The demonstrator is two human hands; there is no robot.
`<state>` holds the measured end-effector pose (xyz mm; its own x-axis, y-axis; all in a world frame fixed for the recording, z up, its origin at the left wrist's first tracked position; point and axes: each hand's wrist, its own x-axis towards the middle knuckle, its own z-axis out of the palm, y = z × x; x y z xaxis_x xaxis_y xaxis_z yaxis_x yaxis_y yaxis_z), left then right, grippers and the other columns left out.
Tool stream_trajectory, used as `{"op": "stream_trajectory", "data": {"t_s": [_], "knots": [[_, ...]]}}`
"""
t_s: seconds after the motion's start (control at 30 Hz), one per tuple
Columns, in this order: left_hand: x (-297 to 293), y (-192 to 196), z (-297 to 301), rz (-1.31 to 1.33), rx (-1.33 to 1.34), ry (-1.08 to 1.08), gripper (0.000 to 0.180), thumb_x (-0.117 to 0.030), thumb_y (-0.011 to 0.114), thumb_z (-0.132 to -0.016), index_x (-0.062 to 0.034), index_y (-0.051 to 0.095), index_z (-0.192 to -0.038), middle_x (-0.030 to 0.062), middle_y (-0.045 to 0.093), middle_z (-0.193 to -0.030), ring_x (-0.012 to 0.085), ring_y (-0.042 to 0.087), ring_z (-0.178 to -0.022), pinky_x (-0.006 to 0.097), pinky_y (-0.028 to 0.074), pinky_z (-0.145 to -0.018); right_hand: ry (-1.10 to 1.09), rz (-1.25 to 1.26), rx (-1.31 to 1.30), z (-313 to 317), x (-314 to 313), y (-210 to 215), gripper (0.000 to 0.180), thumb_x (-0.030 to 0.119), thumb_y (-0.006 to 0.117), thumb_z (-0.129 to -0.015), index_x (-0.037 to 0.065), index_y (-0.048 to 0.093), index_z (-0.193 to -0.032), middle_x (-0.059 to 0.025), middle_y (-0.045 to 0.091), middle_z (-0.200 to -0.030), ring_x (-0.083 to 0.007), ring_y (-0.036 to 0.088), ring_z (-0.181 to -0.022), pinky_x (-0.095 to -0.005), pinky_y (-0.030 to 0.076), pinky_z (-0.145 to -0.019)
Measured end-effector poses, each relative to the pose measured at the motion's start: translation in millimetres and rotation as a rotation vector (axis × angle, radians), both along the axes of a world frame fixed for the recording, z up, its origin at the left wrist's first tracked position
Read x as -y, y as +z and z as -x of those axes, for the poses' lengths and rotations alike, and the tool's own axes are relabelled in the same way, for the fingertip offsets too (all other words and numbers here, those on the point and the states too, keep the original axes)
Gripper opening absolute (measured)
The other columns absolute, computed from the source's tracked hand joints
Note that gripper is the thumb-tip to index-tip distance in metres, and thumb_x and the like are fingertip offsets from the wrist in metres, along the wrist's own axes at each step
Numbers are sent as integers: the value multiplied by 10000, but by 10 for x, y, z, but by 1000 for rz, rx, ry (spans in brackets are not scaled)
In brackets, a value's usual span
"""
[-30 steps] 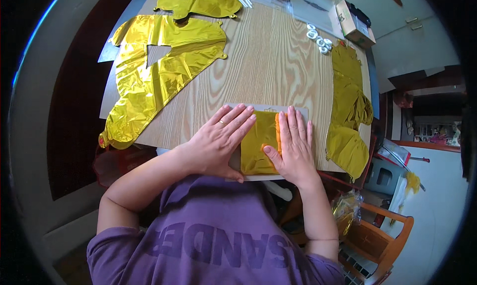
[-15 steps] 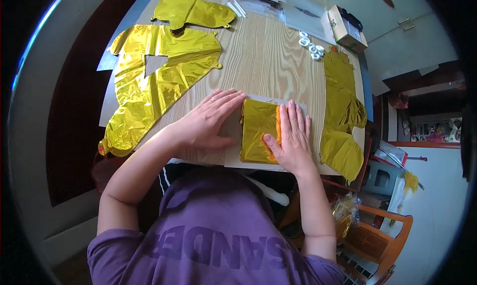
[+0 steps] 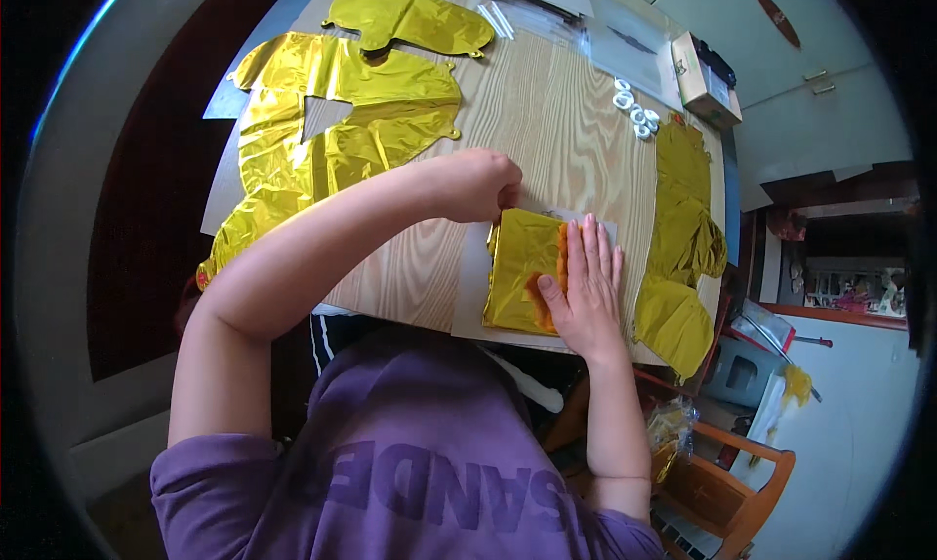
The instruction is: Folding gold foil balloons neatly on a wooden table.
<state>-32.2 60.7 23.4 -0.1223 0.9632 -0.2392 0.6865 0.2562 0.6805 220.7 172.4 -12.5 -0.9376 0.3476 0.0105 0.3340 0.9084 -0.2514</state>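
A folded gold foil balloon (image 3: pixel 522 267) lies as a flat, creased square on a pale sheet (image 3: pixel 471 301) near the table's front edge. My right hand (image 3: pixel 590 292) rests flat on its right side, fingers stretched and thumb spread. Orange shows along the foil beside that hand. At the far left corner of the square, my left hand (image 3: pixel 478 184) is closed with its fingers curled downward. Whatever its fingertips pinch there is hidden behind the hand.
Unfolded gold foil balloons lie at the left (image 3: pixel 337 121), far left (image 3: pixel 410 19) and right (image 3: pixel 678 238) of the wooden table (image 3: pixel 547 101). White ribbon rolls (image 3: pixel 634 109), white sticks (image 3: pixel 496 20) and a small box (image 3: pixel 705 82) stand toward the back. A wooden chair (image 3: pixel 737 482) is at lower right.
My left hand has moved from lying spread beside the folded foil to its far left corner, and its fingers have closed. My right hand stays flat on the foil. The whole view has shifted slightly.
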Motion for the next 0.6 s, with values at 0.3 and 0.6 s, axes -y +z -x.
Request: {"op": "stream_trajectory", "data": {"t_s": [0.3,0.6], "knots": [[-168,123,102,245,-99,-107,234,-196,830,-758,-88,768,-957,102,742,-875,266,703,-821,386,552,-722,5,6,5,-1,-2,-6,847,611,389,-1011,11,223,-1586,-232,192,-1652,-391,163,-1536,-562,47,-1228],[-175,60,138,310,124,-47,234,-196,809,-774,-62,788,-965,79,734,-790,180,660,-712,338,525,-660,4,16,-20,-5,-17,-21,836,594,414,-1008,10,238,-1579,-242,208,-1643,-399,177,-1530,-565,56,-1227]]}}
